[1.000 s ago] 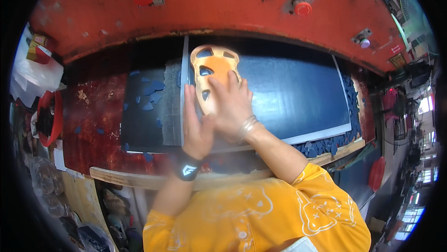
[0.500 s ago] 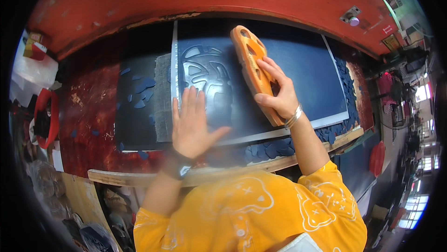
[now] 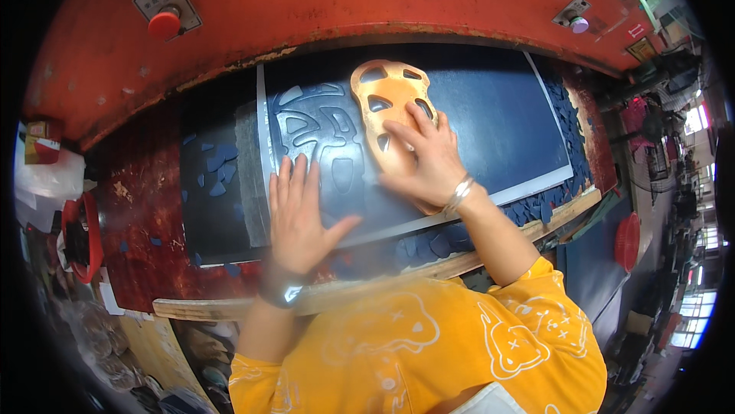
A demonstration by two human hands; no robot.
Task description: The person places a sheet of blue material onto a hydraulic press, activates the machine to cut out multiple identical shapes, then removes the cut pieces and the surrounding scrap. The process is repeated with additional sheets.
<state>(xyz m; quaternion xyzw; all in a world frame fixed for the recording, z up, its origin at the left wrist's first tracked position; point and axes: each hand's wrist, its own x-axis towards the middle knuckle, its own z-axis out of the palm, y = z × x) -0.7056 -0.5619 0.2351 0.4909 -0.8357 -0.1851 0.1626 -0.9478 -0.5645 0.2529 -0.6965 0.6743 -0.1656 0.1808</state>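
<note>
A dark blue sheet (image 3: 490,123) with pale edges lies across the work table, with several outlined cut shapes (image 3: 310,119) on its left part. Beside those shapes, an orange cutting die (image 3: 390,81) with several openings lies face up, seemingly flat on the sheet. My right hand (image 3: 429,158) is over its lower half, the thumb toward the left edge and the fingers curled over the right side. My left hand (image 3: 298,215), fingers stretched and thumb apart, lies over the sheet's near left edge, just below the cut shapes. It holds nothing.
A red machine body (image 3: 306,1) with several push buttons spans the far side. Blue scraps (image 3: 218,165) lie at the left, and more scraps (image 3: 436,246) line the near edge by a wooden rail (image 3: 230,308). A red basket (image 3: 626,242) is at the right.
The orange die has gone from tilted on its edge to face up, moving left toward the cut shapes. My right hand has turned over it. The view has shifted slightly.
</note>
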